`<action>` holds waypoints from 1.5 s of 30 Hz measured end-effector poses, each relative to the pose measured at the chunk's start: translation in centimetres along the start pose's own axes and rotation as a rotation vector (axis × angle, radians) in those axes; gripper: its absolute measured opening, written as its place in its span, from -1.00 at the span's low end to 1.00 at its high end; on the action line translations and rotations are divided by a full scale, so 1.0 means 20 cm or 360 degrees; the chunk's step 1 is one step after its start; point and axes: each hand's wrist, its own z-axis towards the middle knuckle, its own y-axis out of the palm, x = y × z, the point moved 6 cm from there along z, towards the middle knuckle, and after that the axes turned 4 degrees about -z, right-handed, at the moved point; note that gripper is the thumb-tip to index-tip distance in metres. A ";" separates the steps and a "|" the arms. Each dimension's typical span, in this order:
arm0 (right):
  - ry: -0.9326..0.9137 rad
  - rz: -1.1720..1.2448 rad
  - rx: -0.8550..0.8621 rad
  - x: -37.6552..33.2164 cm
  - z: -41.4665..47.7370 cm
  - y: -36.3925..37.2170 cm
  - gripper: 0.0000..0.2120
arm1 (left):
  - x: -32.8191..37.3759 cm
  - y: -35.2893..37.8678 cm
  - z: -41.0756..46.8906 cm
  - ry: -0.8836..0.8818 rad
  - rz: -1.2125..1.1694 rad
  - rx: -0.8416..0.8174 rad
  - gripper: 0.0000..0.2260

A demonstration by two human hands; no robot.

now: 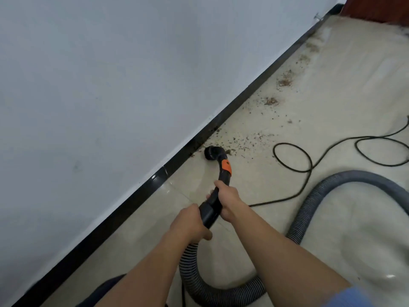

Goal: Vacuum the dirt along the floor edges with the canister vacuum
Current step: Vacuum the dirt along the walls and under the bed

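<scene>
A black vacuum wand [223, 173] with an orange collar curves down to a round brush nozzle [212, 152] that rests on the tile beside the black baseboard [241, 96]. My right hand [228, 199] grips the wand just below the orange collar. My left hand [191, 222] grips the lower black cuff where the ribbed grey hose [314, 198] joins. Brown dirt [245, 138] lies scattered just right of the nozzle, and more patches of dirt [284, 82] run along the baseboard toward the far corner.
A white wall [110, 85] fills the left side. The hose loops under my arms and arcs off to the right. A thin black power cord [309, 156] lies in loops on the beige tile. Reddish-brown furniture [376, 9] stands at the far top right.
</scene>
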 end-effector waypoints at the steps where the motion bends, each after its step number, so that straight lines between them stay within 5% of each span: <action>1: 0.0006 0.0017 0.0055 -0.01 -0.01 -0.04 -0.81 | 0.03 0.01 0.00 0.0055 0.0032 -0.0040 -0.45; 9: -0.0064 0.0325 0.0411 -0.10 0.02 -0.42 -0.86 | 0.36 0.09 0.05 0.0452 0.0317 -0.0170 -0.49; 21: -0.0099 -0.0124 -0.0033 -0.18 0.26 0.10 -0.88 | 0.08 -0.09 0.22 0.0074 0.0040 0.0130 -0.50; 29: -0.0127 -0.0185 0.0119 -0.12 0.20 -0.05 -0.81 | 0.13 0.02 0.14 0.0111 -0.0012 -0.0054 -0.47; 36: -0.0126 -0.0334 -0.0028 0.04 0.09 0.11 -0.89 | -0.07 0.02 0.03 -0.0124 -0.0133 -0.0194 -0.43; 45: -0.0296 0.0017 0.0290 -0.15 -0.05 -0.18 -0.89 | 0.20 0.00 0.00 0.0299 -0.0002 -0.0149 -0.51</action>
